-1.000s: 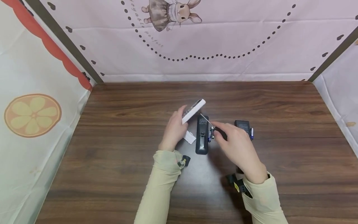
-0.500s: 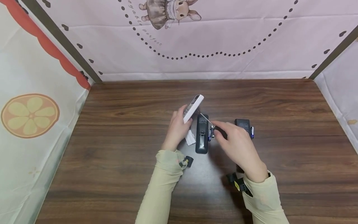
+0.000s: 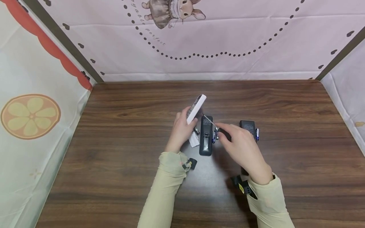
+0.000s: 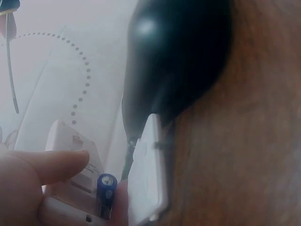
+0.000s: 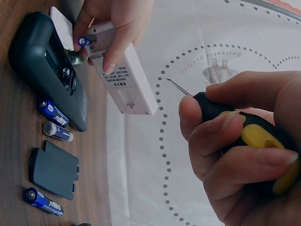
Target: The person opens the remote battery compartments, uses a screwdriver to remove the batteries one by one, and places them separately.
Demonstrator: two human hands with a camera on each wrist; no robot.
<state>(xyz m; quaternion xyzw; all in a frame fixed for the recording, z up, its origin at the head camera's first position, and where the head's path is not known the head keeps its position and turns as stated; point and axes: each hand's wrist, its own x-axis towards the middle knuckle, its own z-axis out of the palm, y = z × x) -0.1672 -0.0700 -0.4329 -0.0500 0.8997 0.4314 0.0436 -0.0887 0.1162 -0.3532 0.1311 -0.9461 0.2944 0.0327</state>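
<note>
My left hand (image 3: pixel 179 133) grips a tilted white remote control (image 3: pixel 196 108), its back turned towards my right hand. A blue battery (image 4: pixel 107 188) sticks out at its lower end, beside my fingers. Under that hand a second battery (image 3: pixel 196 130) shows by the white battery cover (image 3: pixel 194 141). My right hand (image 3: pixel 246 150) holds a screwdriver (image 5: pixel 256 129) with a black and yellow handle. Its thin shaft points at the white remote; in the right wrist view the tip is apart from it. Between the hands lies a black remote (image 3: pixel 206 144) with its battery compartment uncovered.
Two batteries, a blue one (image 5: pixel 52 113) and a silver-blue one (image 5: pixel 58 132), lie beside the black remote. Near them are a black cover (image 5: pixel 54 170) and another blue battery (image 5: pixel 43 201). A second black remote (image 3: pixel 247 126), partly hidden by my right hand, lies on the wooden table (image 3: pixel 128 126).
My left hand has shifted slightly right and the white remote stands steeper and farther up. A battery now shows beneath that hand, by the white cover. My right hand has hardly moved.
</note>
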